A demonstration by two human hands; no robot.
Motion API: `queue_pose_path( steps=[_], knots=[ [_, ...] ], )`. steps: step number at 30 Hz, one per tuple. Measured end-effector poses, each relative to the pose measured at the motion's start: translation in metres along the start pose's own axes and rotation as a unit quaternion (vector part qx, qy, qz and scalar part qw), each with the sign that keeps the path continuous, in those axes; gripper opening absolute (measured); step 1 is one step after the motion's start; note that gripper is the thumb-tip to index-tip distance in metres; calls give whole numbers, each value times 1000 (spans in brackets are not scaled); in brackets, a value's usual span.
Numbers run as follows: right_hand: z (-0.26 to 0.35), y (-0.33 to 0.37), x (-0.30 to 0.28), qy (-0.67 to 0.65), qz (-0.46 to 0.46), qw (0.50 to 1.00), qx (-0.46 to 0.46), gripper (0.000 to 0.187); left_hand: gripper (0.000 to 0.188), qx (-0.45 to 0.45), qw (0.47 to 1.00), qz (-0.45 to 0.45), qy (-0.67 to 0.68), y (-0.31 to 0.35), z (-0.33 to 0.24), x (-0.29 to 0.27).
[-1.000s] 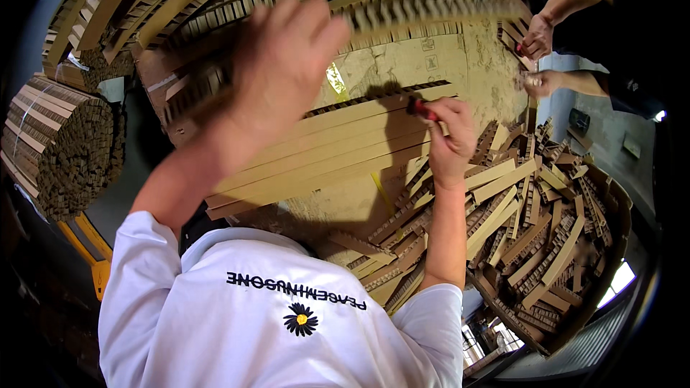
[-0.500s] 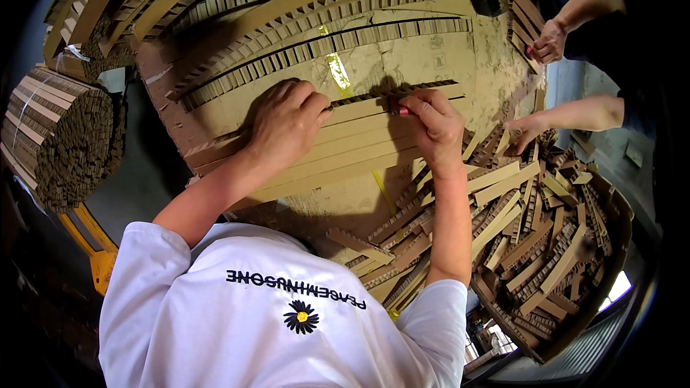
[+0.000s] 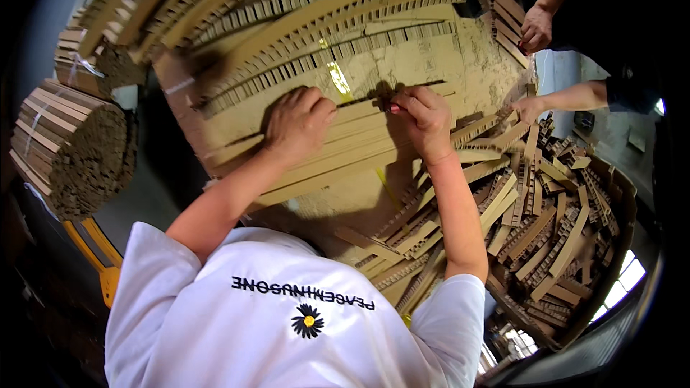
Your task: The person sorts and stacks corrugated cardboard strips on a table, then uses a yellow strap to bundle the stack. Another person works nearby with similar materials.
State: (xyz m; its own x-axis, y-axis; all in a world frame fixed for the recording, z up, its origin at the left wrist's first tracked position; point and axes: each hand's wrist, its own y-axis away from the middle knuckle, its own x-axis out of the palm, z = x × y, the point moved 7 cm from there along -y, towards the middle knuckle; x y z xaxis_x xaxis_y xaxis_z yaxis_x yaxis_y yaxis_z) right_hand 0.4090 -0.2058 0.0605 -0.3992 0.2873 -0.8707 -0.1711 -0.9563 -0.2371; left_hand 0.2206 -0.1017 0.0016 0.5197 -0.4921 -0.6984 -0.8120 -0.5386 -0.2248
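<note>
My left hand (image 3: pixel 302 121) rests with curled fingers on the upper edge of a row of long tan cardboard strips (image 3: pixel 359 136). Its fingertips seem to grip the top strip, though the thumb is partly hidden. A short way to the right, my right hand (image 3: pixel 425 121) is closed around a small red item (image 3: pixel 394 108), mostly covered by the fingers. Its tip is at the top strip's edge, and I cannot make out its kind. The strips lie side by side on a large cardboard sheet (image 3: pixel 431 57).
Curved honeycomb cardboard strips (image 3: pixel 338 50) lie across the far side. At right, a big carton (image 3: pixel 627 201) holds many short cut pieces. A co-worker's hands (image 3: pixel 536 27) work at the upper right, one touching strips. Rolled bundles (image 3: pixel 97 158) and a yellow handle (image 3: pixel 108 284) stand left.
The whole view has shifted and turned slightly. My hands stay at nearly the same spots on the strips. The co-worker's lower hand has moved a little over the pieces.
</note>
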Motion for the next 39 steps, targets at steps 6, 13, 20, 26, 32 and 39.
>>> queue_pose_path(
  steps=[6,13,20,26,32,39],
  knots=[
    [-1,2,-6,-4,-20,1000,11,12,12,8,1000,8,-10,-7,-5,-1],
    [2,7,-6,-9,-33,998,45,10,10,14,999,19,-22,-4,2,8],
    [4,21,-5,-17,-57,996,73,10,9,7,998,62,3,-2,-7,3],
    [6,16,-7,-2,-41,996,75,13,10,-10,998,68,15,-5,0,5],
    [-2,17,-28,-180,-113,967,142,16,11,-57,992,77,82,-13,5,5],
    [-2,69,-36,-187,-137,956,180,16,9,-37,997,29,66,-32,-17,-29]
  ],
)
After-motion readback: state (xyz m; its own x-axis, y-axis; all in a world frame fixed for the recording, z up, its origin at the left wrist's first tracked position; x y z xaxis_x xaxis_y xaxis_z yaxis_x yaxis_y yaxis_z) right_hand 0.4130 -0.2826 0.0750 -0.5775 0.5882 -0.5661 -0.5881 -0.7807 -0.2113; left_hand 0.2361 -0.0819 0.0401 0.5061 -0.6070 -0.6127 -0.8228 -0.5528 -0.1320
